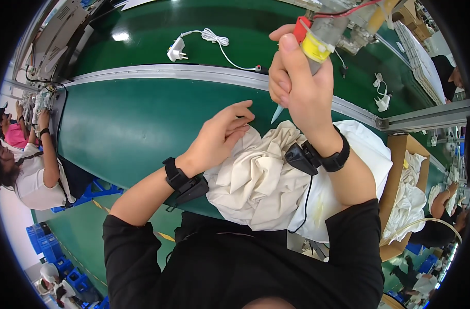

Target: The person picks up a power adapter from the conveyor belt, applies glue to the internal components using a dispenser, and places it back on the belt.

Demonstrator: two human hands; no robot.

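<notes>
My right hand is wrapped round an upright hand tool, a grey dispenser with a yellow band, a red part near the thumb and a pale blue pointed nozzle aimed down. The tool's upper end runs out of the top of the view. My left hand hovers at the edge of a crumpled cream cloth, fingers loosely bent and apart, with nothing visible in it. Below both hands, the cloth lies bunched at the bench's near edge, over a smoother white cloth.
A metal rail crosses the green work surface. Beyond it lie a white plug adapter with coiled cord and another adapter. A cardboard box with cloths stands at right. A co-worker sits at left.
</notes>
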